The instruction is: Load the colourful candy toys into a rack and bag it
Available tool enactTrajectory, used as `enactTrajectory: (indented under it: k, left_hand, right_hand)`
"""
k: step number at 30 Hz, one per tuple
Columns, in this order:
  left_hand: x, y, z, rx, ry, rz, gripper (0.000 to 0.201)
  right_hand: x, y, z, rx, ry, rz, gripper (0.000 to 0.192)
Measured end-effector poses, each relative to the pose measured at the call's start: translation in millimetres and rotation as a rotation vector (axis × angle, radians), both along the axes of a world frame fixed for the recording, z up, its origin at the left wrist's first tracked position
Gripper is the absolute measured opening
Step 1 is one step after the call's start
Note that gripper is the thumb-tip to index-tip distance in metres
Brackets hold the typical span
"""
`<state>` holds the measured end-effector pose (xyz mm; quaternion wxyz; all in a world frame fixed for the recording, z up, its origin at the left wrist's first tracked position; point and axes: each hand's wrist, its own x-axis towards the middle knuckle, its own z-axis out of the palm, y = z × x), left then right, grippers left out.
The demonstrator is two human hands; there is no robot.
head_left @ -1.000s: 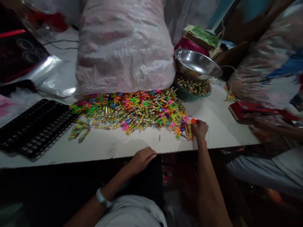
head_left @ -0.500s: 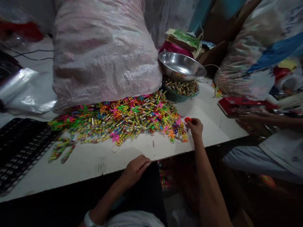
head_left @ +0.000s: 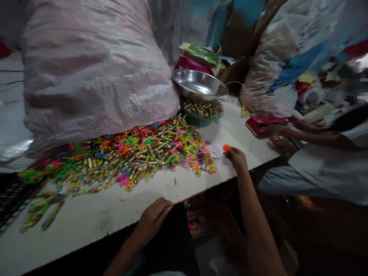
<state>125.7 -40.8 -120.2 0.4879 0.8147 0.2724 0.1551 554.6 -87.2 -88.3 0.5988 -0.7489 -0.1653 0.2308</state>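
Between the thumb and fingers of my right hand (head_left: 237, 159) is a small, flat orange disc (head_left: 226, 147), held above the white table (head_left: 161, 188). Below and left of it lies a pale piece of paper or plastic (head_left: 213, 150). My left hand (head_left: 153, 218) rests at the table's front edge with its fingers closed together; nothing shows in them, and its palm side is hidden. Spread across the table is a heap of small candy-filled tubes (head_left: 155, 147) with bright plastic pieces in pink, green, yellow and orange.
Behind the heap stands a large, full plastic sack (head_left: 97, 76). A steel bowl (head_left: 201, 86) sits tilted over a green basin (head_left: 201, 119) of similar tubes. At right, another person (head_left: 330, 161) works by a red device (head_left: 258, 125), near a second stuffed sack (head_left: 276, 73).
The view has turned to the right, shifting the table's contents left. My right hand has moved the orange disc rightward, away from the heap, uncovering the pale piece. My left hand stays at the edge.
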Motion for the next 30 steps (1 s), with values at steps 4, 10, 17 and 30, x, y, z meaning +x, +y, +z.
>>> enactTrajectory:
  k: [4, 10, 17, 30]
  left_hand:
    - [0.1, 0.9, -1.2, 0.015, -0.009, 0.001, 0.027]
    - [2.8, -0.6, -2.3, 0.000, -0.004, 0.012, 0.025]
    - [-16.1, -6.6, 10.9, 0.068, -0.118, 0.118, 0.024]
    - [-87.3, 31.5, -2.7, 0.587, 0.423, 0.665, 0.071]
  right_hand:
    - [9.0, 2.9, 7.3, 0.121, -0.025, -0.166, 0.038]
    - [-51.1, 4.7, 4.1, 0.099, 0.007, -0.026, 0.033]
    - [-162.5, 27.0, 4.6, 0.015, -0.570, 0.393, 0.027]
    - [-297.3, 93.2, -26.2, -0.240, -1.298, 0.804, 0.053]
